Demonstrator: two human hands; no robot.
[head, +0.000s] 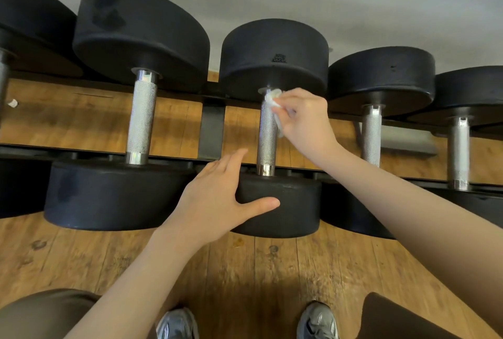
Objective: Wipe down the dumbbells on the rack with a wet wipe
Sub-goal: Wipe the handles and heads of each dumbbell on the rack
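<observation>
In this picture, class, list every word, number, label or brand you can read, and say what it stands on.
No text can be read.
Middle dumbbell: a small rough dark patch on its far head, with no legible characters.
Other dumbbells, wet wipe, shoes: no markings show.

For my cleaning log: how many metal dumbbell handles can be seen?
5: far-left handle, cut off by the frame; second handle; middle handle, being wiped; fourth handle; far-right handle. More may lie outside view.

Open gaps flank each knurled handle (pixel 267 131); black heads (pixel 273 55), rack crossbar (pixel 212 126) block passage.
</observation>
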